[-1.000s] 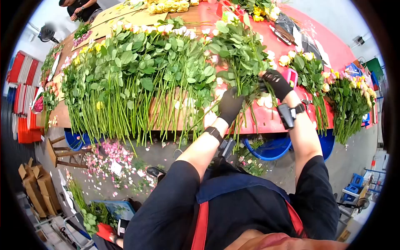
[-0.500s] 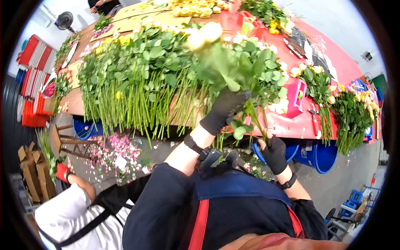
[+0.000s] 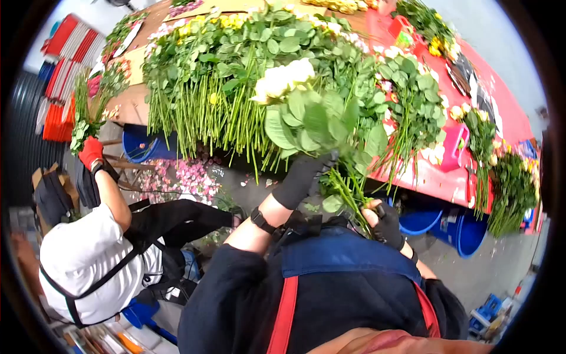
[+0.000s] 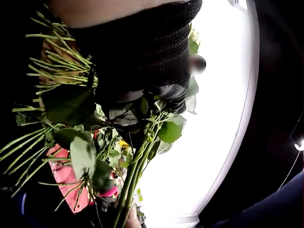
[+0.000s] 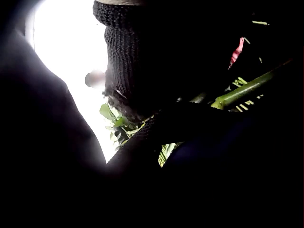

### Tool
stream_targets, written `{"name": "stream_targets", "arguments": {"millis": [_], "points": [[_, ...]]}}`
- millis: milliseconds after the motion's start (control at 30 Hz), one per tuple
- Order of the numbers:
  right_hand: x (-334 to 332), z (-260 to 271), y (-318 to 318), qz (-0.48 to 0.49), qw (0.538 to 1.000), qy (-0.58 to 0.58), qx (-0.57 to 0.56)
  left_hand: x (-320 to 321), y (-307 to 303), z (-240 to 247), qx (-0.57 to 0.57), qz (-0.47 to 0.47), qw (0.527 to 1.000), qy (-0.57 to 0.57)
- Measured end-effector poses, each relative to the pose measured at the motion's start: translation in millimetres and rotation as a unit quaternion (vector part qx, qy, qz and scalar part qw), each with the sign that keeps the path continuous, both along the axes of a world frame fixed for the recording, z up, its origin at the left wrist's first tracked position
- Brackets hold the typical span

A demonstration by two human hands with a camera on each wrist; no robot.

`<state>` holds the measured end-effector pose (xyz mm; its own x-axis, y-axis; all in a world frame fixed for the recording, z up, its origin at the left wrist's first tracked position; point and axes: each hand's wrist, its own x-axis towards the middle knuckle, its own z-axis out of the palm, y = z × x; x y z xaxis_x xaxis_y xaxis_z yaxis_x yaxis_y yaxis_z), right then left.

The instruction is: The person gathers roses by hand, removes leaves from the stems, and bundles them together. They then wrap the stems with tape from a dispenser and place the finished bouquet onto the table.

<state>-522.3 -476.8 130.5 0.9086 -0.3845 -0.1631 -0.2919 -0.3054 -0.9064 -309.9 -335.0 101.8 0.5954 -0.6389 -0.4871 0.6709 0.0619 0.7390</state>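
Note:
A bunch of cream roses (image 3: 286,79) with broad green leaves leans over the table's front edge, blooms pointing up and left. My left hand (image 3: 303,178), in a black glove, grips the bunch just below its leaves. Lower down, near the apron, my right hand (image 3: 387,225) holds the stem ends (image 3: 352,197); its thumb and a fingertip are bare. In the left wrist view, several green stems (image 4: 133,175) run down from the gloved left hand (image 4: 142,76). The right wrist view is mostly dark, with the right glove (image 5: 126,66) beside one thick stem (image 5: 251,90).
A long row of roses (image 3: 224,100) covers the table, stems over its edge. More bunches (image 3: 507,189) lie right, near a pink holder (image 3: 456,147). Blue buckets (image 3: 463,233) stand underneath. At left, a person in white (image 3: 97,259) holds stems in a red-gloved hand (image 3: 91,152).
Both hands have left the table and come toward my body with the rose bunch, the right moving down to its stem ends. The person in white has come further into view at left.

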Motion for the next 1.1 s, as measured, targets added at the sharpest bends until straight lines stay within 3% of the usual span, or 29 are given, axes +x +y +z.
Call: {"name": "stream_targets", "arguments": {"millis": [33, 67, 100, 167, 267, 333, 367, 400, 433, 467, 500, 567, 600, 633, 667, 700, 733, 767, 800, 833, 867, 967, 1000, 1100], "points": [[3, -1, 8, 0.01, 1.0, -0.013, 0.008, -2, 17, -16, -0.135, 0.025, 0.989, 0.06], [14, 6, 15, 0.049, 0.996, -0.026, -0.068, 2, 29, -12, -0.098, -0.035, 0.985, -0.141], [26, 10, 21, 0.076, 0.993, -0.057, -0.073, 5, 33, -6, -0.183, -0.033, 0.982, -0.028], [48, 8, 16, 0.178, 0.984, 0.0, 0.006, 12, 39, 11, -0.314, -0.016, 0.924, 0.219], [97, -3, -13, 0.059, 0.996, 0.035, 0.051, 32, 72, 22, -0.297, -0.004, 0.939, 0.174], [152, -9, -43, -0.099, 0.995, 0.005, 0.023, 50, 93, 20, -0.248, 0.019, 0.963, 0.107], [172, -46, -71, -0.114, 0.992, -0.011, -0.045, 58, 102, 17, -0.226, 0.023, 0.969, 0.097], [191, -70, -88, -0.121, 0.992, 0.028, -0.03, 62, 111, 13, -0.207, 0.029, 0.975, 0.083], [208, -86, -93, -0.128, 0.987, 0.08, 0.055, 66, 119, 10, -0.187, 0.035, 0.979, 0.068], [227, -103, -96, -0.142, 0.97, 0.139, -0.137, 66, 123, 20, -0.158, 0.043, 0.986, 0.021], [240, -123, -97, -0.15, 0.914, 0.195, -0.323, 67, 131, 17, -0.145, 0.034, 0.989, 0.016], [257, -161, -103, -0.164, 0.936, 0.222, -0.218, 72, 146, 9, -0.119, 0.013, 0.993, 0.005], [264, -210, -121, -0.112, 0.916, 0.178, -0.341, 71, 149, 17, -0.112, 0.023, 0.993, 0.001], [264, -208, -119, -0.091, 0.893, 0.174, -0.404, 72, 154, 14, -0.088, 0.035, 0.996, 0.0], [264, -204, -117, -0.074, 0.865, 0.169, -0.467, 71, 161, 7, -0.063, 0.046, 0.997, -0.001], [261, -150, -90, -0.053, 0.826, 0.211, -0.52, 72, 164, 1, -0.038, 0.056, 0.998, -0.002], [255, -142, -87, -0.115, 0.915, 0.169, -0.347, 74, 163, -3, -0.091, 0.074, 0.992, 0.035], [250, -135, -85, -0.205, 0.967, 0.077, -0.127, 75, 162, -3, -0.105, 0.061, 0.991, 0.048], [244, -127, -82, -0.294, 0.955, -0.006, 0.043, 77, 162, -2, -0.119, 0.051, 0.99, 0.061], [240, -111, -75, -0.35, 0.894, -0.064, 0.271, 78, 161, 2, -0.131, 0.042, 0.988, 0.073], [234, -108, -80, -0.349, 0.917, -0.063, 0.183, 76, 154, 10, -0.097, 0.073, 0.991, 0.06], [210, -98, -81, -0.319, 0.939, -0.1, -0.079, 80, 142, 4, -0.216, 0.05, 0.973, 0.061], [197, -98, -81, -0.292, 0.934, -0.106, -0.175, 84, 143, -12, -0.255, 0.043, 0.963, 0.07], [161, -100, -70, -0.2, 0.869, -0.202, -0.405, 83, 125, -19, -0.108, 0.101, 0.987, 0.061]]}}
